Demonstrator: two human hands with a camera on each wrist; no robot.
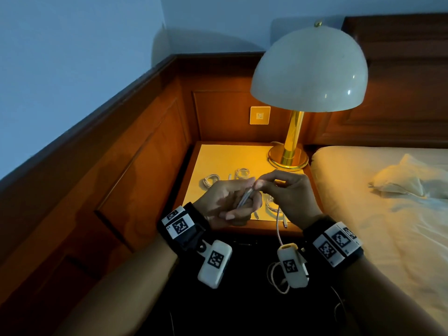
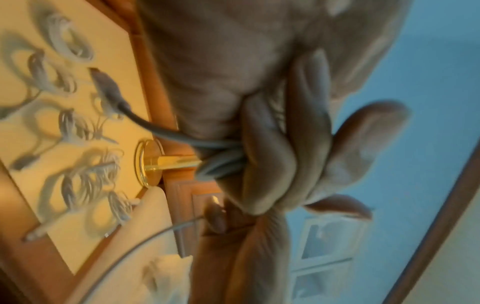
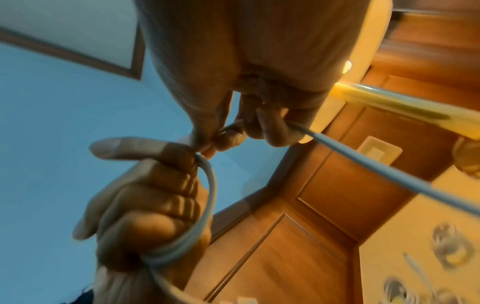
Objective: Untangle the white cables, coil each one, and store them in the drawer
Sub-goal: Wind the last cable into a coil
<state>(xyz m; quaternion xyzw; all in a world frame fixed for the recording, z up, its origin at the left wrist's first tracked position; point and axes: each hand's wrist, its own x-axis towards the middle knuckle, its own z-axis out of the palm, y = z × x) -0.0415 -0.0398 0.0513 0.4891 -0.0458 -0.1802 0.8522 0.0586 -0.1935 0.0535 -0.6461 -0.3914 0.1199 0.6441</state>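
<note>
A person stands over a lamp-lit bedside tabletop (image 1: 218,156) set into a corner of wood panelling (image 1: 135,151). Two small bundles of white cable lie on it, one on the left (image 1: 210,179) and one just to its right (image 1: 242,172), near the far side of the hands. Above the front half of the tabletop, the left hand (image 1: 226,200) is turned palm up with its fingers (image 3: 145,197) curled around several loops of a white cable (image 1: 244,197); the wrist view shows the loops running across those fingers and down past the palm. Just to the right, touching it, the right hand (image 1: 288,192) pinches the same cable between thumb and fingertips, its other fingers bent. A loose length of the cable (image 1: 278,226) hangs from the hands over the front edge of the tabletop. More loose white cable (image 1: 271,206) lies on the tabletop beneath the right hand. Behind the hands stands a brass lamp (image 1: 291,141) with a pale dome shade, and a small wall plate (image 1: 260,115) sits on the panelling behind it. At far right is a bed (image 1: 378,204) with pale, rumpled sheets.
</note>
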